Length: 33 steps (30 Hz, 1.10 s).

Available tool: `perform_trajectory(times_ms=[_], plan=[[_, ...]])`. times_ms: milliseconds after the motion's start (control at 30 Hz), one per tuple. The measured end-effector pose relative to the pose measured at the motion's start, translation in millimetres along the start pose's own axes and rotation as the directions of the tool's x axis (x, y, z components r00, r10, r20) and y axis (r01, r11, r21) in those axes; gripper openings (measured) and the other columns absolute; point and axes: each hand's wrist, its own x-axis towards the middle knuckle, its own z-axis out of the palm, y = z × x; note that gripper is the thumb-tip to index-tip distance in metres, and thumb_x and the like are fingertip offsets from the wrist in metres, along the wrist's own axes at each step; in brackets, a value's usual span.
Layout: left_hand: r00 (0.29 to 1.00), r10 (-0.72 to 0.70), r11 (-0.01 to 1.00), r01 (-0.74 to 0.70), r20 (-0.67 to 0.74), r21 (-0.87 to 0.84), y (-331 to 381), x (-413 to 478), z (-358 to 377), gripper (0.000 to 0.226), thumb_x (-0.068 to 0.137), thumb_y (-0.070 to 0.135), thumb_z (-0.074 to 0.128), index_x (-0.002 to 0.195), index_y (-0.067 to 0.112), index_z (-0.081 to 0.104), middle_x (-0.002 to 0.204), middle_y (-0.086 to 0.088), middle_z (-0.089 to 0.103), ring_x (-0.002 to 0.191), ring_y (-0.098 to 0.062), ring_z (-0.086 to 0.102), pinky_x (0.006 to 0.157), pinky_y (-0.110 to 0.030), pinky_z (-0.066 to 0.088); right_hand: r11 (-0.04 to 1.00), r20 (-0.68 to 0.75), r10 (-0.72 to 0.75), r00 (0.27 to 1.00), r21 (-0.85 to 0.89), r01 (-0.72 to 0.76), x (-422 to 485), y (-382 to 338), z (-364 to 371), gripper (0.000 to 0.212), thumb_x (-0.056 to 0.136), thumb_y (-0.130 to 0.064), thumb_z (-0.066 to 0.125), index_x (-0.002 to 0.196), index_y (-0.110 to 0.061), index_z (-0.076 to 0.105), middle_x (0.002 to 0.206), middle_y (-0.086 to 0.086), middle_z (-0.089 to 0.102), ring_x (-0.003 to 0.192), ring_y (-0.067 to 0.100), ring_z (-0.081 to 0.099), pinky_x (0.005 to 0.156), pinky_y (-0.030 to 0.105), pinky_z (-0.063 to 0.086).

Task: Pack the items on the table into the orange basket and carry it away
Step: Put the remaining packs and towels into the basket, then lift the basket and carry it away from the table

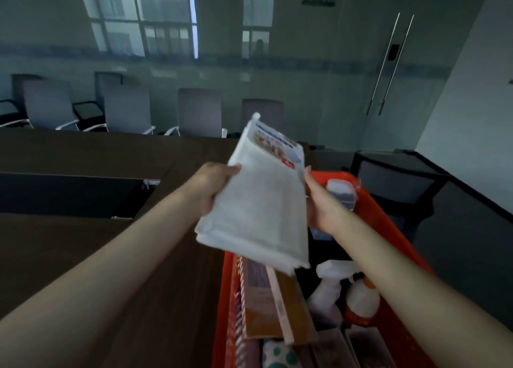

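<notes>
Both forearms reach out, left hand (213,185) and right hand (322,201) pinching either edge of a flat white packet (261,206) held over the orange basket (394,214). Basket's already pretty full: spray bottles (327,292), a long box (266,306), and a jar I think. Visible table (83,256) looks bare, so packing's nearly done; carrying's left. Free room's mostly mid-basket.

White cloth pack (261,209), orange basket (394,217), dark brown table (111,156)

Soft white cloth pack (261,209), glossy orange plastic basket (399,228), matt dark wood table (83,156)
</notes>
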Motion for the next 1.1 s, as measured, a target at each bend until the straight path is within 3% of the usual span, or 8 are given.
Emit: perform_trajectory(times_ms=[133,267,400,567,700,767,867,1100], plan=[[0.98,-0.076,0.958,0.021,0.183,0.285,-22,7,10,0.017,0.092,0.024,0.056,0.095,0.01,0.066,0.091,-0.007,0.07,0.077,-0.016,0.064,0.073,-0.027,0.052,0.991,-0.098,0.015,0.995,-0.131,-0.028,-9,0,-15,0.011,0.092,-0.015,0.057,0.091,-0.009,0.066,0.062,0.003,0.074,0.053,0.014,0.071,0.047,0.022,0.056],[0.991,0.133,0.794,-0.126,0.033,0.594,-36,24,9,0.045,0.09,0.031,0.057,0.132,0.015,0.049,0.126,-0.006,0.057,0.106,-0.019,0.056,0.087,-0.029,0.044,0.936,-0.16,-0.057,0.985,-0.352,-0.003,-14,16,-32,0.024,0.09,-0.007,0.058,0.114,-0.005,0.062,0.07,0.003,0.074,0.062,0.015,0.072,0.064,0.026,0.058],[0.974,0.211,0.622,-0.197,0.08,0.758,-63,32,21,0.06,0.084,0.042,0.057,0.136,0.016,0.042,0.135,-0.012,0.05,0.121,-0.031,0.051,0.097,-0.033,0.042,0.7,-0.259,-0.126,0.958,-0.707,-0.099,-3,53,-16,0.036,0.091,-0.012,0.057,0.125,-0.003,0.052,0.113,0.012,0.065,0.097,0.023,0.061,0.087,0.032,0.05],[0.983,0.174,0.362,-0.123,0.063,0.924,-104,36,39,0.077,0.091,0.031,0.051,0.151,0.018,0.006,0.16,-0.015,-0.004,0.149,-0.032,-0.004,0.116,-0.05,0.02,0.372,-0.301,-0.243,0.922,-0.907,-0.198,8,97,-2,0.047,0.101,-0.02,0.023,0.144,-0.005,0.031,0.142,0.017,0.044,0.129,0.028,0.046,0.107,0.034,0.035],[0.99,0.143,0.447,-0.051,-0.015,0.893,-107,44,37,0.085,0.093,0.015,0.048,0.151,0.015,-0.013,0.158,-0.021,-0.013,0.143,-0.039,0.023,0.107,-0.044,0.038,0.057,-0.197,-0.24,0.95,-0.98,-0.189,18,127,-14,0.054,0.072,0.001,0.026,0.118,0.018,0.046,0.102,0.041,0.062,0.091,0.043,0.069,0.074,0.032,0.058],[0.99,0.13,0.497,-0.019,-0.053,0.867,-106,47,35,0.088,0.093,0.02,0.052,0.15,0.011,-0.014,0.158,-0.024,-0.003,0.128,-0.04,0.047,0.096,-0.043,0.045,-0.054,-0.196,-0.247,0.949,-0.975,-0.215,18,122,-13,0.053,0.087,0.0,0.026,0.136,0.02,0.025,0.136,0.045,0.036,0.129,0.046,0.044,0.108,0.037,0.039],[0.987,0.12,0.59,0.013,-0.104,0.807,-109,52,33,0.088,0.091,0.019,0.053,0.15,0.005,-0.011,0.153,-0.023,0.022,0.127,-0.04,0.048,0.099,-0.045,0.042,-0.039,-0.123,-0.205,0.971,-0.99,-0.134,19,118,-14,0.059,0.101,-0.016,0.027,0.148,0.007,-0.001,0.157,0.025,0.001,0.147,0.034,0.002,0.121,0.037,0.002],[0.979,0.114,0.578,0.075,-0.172,0.813,-108,57,33,0.073,0.092,0.011,0.044,0.149,-0.003,0.001,0.141,-0.025,0.042,0.123,-0.04,0.051,0.099,-0.045,0.043,-0.01,0.023,-0.476,0.879,-1.0,0.021,-6,40,-53,0.07,0.096,-0.036,0.044,0.151,-0.007,0.013,0.158,0.014,0.016,0.146,0.027,0.018,0.119,0.035,0.018]])
